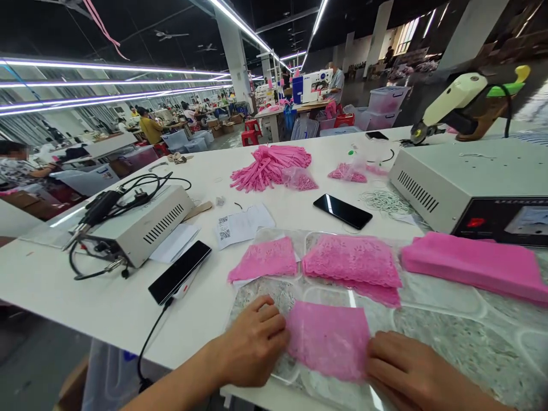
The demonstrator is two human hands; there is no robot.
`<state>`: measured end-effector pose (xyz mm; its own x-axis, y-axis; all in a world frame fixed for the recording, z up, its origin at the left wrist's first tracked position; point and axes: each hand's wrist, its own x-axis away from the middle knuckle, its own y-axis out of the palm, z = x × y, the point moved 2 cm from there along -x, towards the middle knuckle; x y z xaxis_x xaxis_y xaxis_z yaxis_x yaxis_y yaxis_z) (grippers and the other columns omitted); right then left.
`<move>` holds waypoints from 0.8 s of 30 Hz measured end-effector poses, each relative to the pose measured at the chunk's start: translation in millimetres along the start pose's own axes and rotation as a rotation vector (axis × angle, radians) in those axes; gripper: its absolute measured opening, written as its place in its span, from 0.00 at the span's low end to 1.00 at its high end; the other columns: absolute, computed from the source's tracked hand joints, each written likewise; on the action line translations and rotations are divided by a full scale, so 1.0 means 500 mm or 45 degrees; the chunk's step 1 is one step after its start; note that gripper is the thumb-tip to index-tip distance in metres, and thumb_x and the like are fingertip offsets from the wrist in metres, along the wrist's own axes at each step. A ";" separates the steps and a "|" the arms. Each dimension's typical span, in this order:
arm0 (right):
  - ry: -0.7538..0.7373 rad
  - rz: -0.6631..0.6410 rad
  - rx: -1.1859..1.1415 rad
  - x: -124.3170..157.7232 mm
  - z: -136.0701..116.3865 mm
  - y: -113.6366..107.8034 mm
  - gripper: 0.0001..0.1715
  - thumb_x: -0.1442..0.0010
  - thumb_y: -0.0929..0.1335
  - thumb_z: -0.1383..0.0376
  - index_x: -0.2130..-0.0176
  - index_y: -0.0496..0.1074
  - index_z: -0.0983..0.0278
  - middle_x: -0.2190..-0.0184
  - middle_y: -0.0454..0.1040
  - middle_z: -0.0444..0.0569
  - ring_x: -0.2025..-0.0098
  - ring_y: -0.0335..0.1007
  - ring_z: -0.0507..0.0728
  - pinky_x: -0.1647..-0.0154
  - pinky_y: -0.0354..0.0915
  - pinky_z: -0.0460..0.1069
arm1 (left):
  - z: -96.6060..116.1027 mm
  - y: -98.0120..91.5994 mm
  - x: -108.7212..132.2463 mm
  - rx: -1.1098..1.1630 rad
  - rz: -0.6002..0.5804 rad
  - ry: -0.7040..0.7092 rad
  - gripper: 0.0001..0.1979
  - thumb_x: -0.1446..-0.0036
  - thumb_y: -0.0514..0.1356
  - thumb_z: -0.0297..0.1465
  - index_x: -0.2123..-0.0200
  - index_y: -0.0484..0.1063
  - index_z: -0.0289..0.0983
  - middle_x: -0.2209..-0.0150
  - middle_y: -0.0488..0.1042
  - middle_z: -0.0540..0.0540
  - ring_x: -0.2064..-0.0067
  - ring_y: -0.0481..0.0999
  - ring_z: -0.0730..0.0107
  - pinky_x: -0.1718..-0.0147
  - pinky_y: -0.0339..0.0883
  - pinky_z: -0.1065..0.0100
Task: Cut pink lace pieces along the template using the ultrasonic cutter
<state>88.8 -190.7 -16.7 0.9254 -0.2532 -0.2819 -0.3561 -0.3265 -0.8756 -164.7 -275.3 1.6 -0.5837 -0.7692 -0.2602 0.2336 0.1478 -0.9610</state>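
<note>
A pink lace piece point(327, 339) lies flat on a patterned glass mat point(454, 331) at the table's near edge. My left hand point(252, 342) rests at its left edge with fingers curled against the fabric. My right hand point(406, 371) presses on its right edge, fingers bent onto it. Just beyond lie a small stack of pink lace point(265, 260) and a larger stack point(353, 265). A folded pile of plain pink fabric point(475, 265) sits to the right.
A white machine box point(466, 182) stands at right with a handheld cutter point(466, 103) behind it. Another box with cables point(137, 225) is at left. Two phones point(342, 211) point(180, 271), paper slips point(244, 225), pink strips point(269, 165). People work at benches behind.
</note>
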 end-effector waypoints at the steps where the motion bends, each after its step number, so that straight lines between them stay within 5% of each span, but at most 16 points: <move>1: 0.001 -0.035 -0.015 -0.001 -0.001 0.000 0.19 0.35 0.58 0.73 0.68 0.73 0.61 0.72 0.74 0.49 0.71 0.71 0.55 0.72 0.67 0.48 | 0.002 -0.003 0.005 0.038 -0.025 -0.028 0.09 0.45 0.51 0.24 0.65 0.69 0.36 0.72 0.69 0.46 0.69 0.66 0.67 0.57 0.63 0.58; 3: 0.031 -0.038 -0.027 -0.005 0.010 -0.004 0.16 0.34 0.60 0.71 0.65 0.74 0.59 0.71 0.75 0.49 0.71 0.72 0.55 0.72 0.68 0.48 | 0.002 -0.006 0.008 0.103 -0.057 -0.070 0.10 0.45 0.52 0.26 0.63 0.71 0.38 0.68 0.72 0.44 0.66 0.69 0.65 0.55 0.63 0.57; 9: 0.307 0.359 0.140 -0.075 0.111 -0.035 0.15 0.34 0.60 0.63 0.56 0.74 0.58 0.61 0.77 0.53 0.62 0.75 0.59 0.67 0.72 0.52 | -0.015 0.010 -0.022 0.189 -0.017 -0.159 0.10 0.42 0.52 0.27 0.61 0.72 0.39 0.66 0.74 0.43 0.63 0.72 0.63 0.55 0.64 0.59; 12: 0.356 0.341 0.187 -0.129 0.146 -0.038 0.15 0.38 0.65 0.62 0.52 0.72 0.59 0.56 0.75 0.54 0.56 0.72 0.63 0.62 0.71 0.55 | -0.042 0.026 -0.060 0.162 0.027 -0.314 0.09 0.38 0.52 0.27 0.63 0.73 0.38 0.66 0.75 0.44 0.62 0.73 0.64 0.58 0.65 0.62; 15: 0.356 0.271 0.174 -0.163 0.159 -0.030 0.08 0.40 0.66 0.62 0.61 0.75 0.59 0.62 0.76 0.52 0.60 0.72 0.62 0.64 0.69 0.54 | -0.075 0.039 -0.107 0.144 0.065 -0.438 0.05 0.37 0.56 0.29 0.61 0.72 0.36 0.61 0.75 0.42 0.59 0.73 0.61 0.58 0.66 0.62; 19: 0.362 0.205 0.108 -0.169 0.165 -0.027 0.12 0.36 0.63 0.61 0.66 0.75 0.59 0.67 0.76 0.49 0.64 0.72 0.59 0.67 0.68 0.52 | -0.112 0.052 -0.161 0.181 0.050 -0.500 0.09 0.40 0.62 0.32 0.58 0.72 0.36 0.58 0.74 0.42 0.57 0.73 0.61 0.57 0.68 0.63; 24: 0.374 0.167 0.038 -0.164 0.174 -0.034 0.17 0.34 0.60 0.61 0.65 0.76 0.59 0.66 0.77 0.49 0.63 0.72 0.58 0.64 0.68 0.53 | -0.134 0.053 -0.194 0.266 0.011 -0.481 0.07 0.38 0.58 0.27 0.64 0.76 0.37 0.61 0.75 0.45 0.57 0.74 0.64 0.55 0.66 0.65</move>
<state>30.3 -85.0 -12.9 0.7933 -0.5448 -0.2718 -0.4619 -0.2477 -0.8517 -154.1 -155.4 -4.8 -0.2641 -0.9478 -0.1786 0.4126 0.0563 -0.9092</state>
